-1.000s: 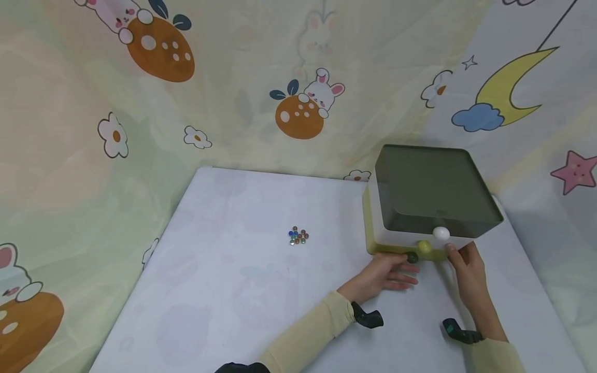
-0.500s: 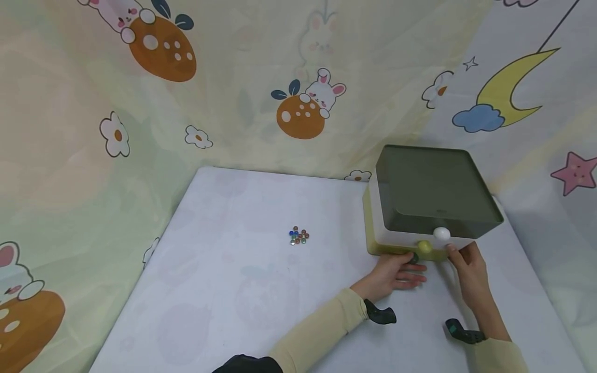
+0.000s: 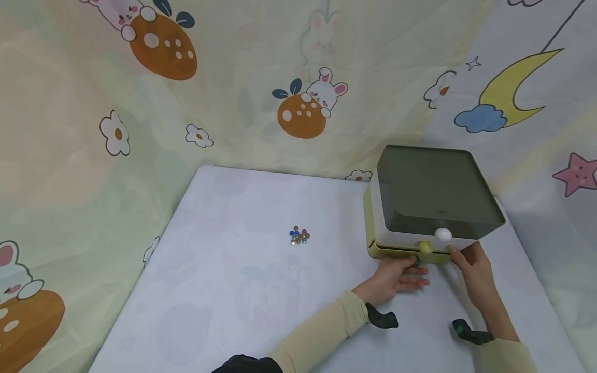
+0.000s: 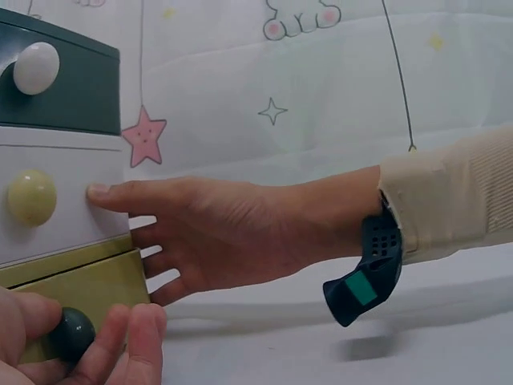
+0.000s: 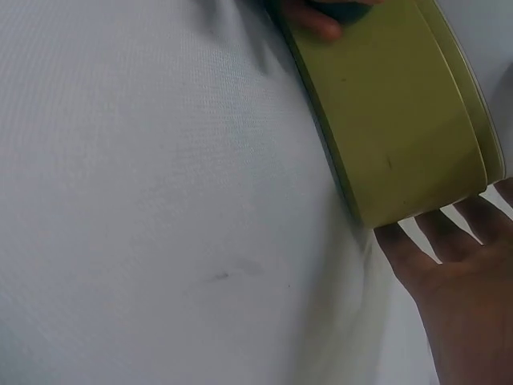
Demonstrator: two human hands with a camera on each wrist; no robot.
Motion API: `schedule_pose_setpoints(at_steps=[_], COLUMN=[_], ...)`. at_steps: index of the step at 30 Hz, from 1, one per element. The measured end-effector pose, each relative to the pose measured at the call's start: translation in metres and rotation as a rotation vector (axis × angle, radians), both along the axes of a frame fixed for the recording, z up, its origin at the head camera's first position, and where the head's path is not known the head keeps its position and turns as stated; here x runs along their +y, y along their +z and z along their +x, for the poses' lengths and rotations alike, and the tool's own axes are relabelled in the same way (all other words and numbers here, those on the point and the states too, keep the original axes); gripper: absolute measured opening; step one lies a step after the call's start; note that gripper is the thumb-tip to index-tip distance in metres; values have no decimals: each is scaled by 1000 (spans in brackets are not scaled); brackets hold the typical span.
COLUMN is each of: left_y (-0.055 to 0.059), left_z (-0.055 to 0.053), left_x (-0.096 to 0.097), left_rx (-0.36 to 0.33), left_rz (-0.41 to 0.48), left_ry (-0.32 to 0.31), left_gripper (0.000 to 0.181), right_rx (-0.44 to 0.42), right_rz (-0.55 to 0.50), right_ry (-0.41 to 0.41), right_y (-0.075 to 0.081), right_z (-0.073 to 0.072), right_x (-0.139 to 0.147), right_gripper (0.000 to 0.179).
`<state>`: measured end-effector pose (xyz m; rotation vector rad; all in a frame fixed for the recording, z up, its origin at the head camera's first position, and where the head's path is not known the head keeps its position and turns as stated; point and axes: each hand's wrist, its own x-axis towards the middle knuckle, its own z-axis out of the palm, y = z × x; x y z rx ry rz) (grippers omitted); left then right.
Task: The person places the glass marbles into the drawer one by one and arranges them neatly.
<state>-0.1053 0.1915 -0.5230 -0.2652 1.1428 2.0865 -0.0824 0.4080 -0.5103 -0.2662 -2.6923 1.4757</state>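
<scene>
A small three-tier drawer box point(image 3: 434, 186) stands at the right rear of the table. Its top drawer is dark green with a white knob point(image 4: 36, 68); the white middle drawer point(image 4: 72, 172) has a pale yellow knob point(image 4: 32, 197). At the bottom, the olive-yellow drawer point(image 5: 393, 120) sits slightly forward of its frame. My left hand point(image 3: 388, 280) pinches this drawer's dark green knob point(image 4: 72, 334) between thumb and fingers. With its thumb against the middle drawer's front, my right hand point(image 3: 474, 272) lays fairly straight fingers point(image 5: 453, 237) along the box's right side.
Several small coloured marbles point(image 3: 303, 240) lie in a cluster left of the box. The white tabletop point(image 3: 224, 269) ends at a patterned cloth backdrop point(image 3: 233, 93) behind and beside it. Black straps with cameras point(image 3: 382, 317) sit on both wrists.
My left hand moved right and its fingers closed on the dark green knob. The bottom drawer has come slightly forward, showing a thin gap along its top. The right hand stays at the box's corner.
</scene>
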Motion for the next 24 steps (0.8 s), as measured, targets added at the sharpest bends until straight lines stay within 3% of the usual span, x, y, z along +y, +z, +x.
schedule_pose_setpoints(at_steps=[16,24], left_y=[6,4], left_z=[27,43], left_x=[-2,-3], left_rx=[-58,-45], left_rz=[5,-14], left_ry=[-19,-15], left_gripper=[14,15], right_rx=[-49,-57], right_rz=[-6,-10], right_ry=[-9,-7], right_y=[4,3], right_z=[1,2], right_x=[1,0], right_gripper=[69,69])
